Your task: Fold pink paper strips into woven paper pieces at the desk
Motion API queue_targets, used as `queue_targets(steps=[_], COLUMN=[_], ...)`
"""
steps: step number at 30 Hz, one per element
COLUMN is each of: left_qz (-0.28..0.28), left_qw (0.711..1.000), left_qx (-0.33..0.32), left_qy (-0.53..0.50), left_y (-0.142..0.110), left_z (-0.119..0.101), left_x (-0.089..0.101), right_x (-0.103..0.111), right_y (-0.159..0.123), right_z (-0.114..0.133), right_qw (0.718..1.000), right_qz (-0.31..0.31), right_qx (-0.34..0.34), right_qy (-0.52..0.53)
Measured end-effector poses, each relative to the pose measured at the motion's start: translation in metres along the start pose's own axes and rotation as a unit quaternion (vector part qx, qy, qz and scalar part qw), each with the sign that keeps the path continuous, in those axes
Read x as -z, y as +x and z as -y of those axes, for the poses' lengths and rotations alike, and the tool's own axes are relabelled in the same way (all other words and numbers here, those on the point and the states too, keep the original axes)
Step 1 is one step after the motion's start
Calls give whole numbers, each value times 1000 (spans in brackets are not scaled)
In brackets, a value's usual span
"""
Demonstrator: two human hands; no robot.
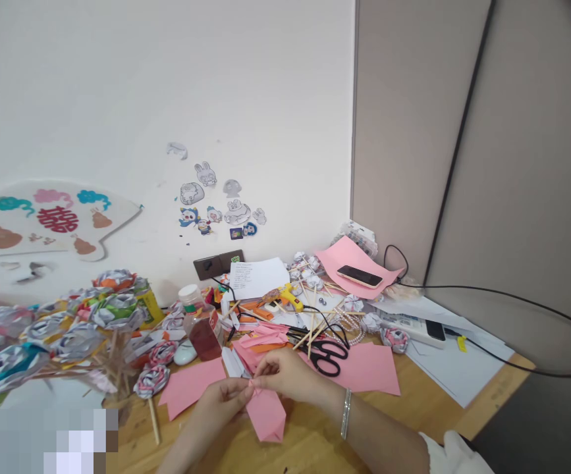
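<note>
A folded piece of pink paper [266, 416] hangs between my hands over the wooden table, its lower end pointing toward me. My left hand [226, 400] pinches its top edge between thumb and fingers. From the other side, my right hand [285, 376], with a silver bracelet at the wrist, pinches the same edge close by. Just behind the hands lie strips of pink paper [260, 339]. Pink sheets lie flat on both sides, one at the left [193, 385] and one at the right [371, 368]. Black-handled scissors [328, 357] rest beyond my right hand.
Paper flowers on sticks [75, 342] crowd the left side. A bottle of reddish liquid [202, 329] stands behind my left hand. A yellow glue gun [291, 298], wooden sticks and crumpled paper clutter the back. A phone [360, 276] lies on pink paper, and a black cable [512, 289] crosses at right.
</note>
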State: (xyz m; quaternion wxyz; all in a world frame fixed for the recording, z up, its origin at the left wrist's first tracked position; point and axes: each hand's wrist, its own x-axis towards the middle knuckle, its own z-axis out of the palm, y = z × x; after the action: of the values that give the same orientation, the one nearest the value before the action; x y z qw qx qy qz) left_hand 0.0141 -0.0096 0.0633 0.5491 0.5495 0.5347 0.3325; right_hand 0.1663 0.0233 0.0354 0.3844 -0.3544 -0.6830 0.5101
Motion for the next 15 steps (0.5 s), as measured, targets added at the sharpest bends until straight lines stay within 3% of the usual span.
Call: queue_targets(steps=[6, 15], left_qz=[12, -19], left_qw=[1000, 998], left_qx=[-22, -39], left_qy=[19, 48], left_y=[1, 1], left_z=[2, 2], left_x=[-2, -6], right_x=[-3, -7], right_y=[4, 7], right_z=[-14, -21], right_qw=[999, 999], right_qz=[-13, -29], right_qx=[4, 0], right_qy=[-36, -28])
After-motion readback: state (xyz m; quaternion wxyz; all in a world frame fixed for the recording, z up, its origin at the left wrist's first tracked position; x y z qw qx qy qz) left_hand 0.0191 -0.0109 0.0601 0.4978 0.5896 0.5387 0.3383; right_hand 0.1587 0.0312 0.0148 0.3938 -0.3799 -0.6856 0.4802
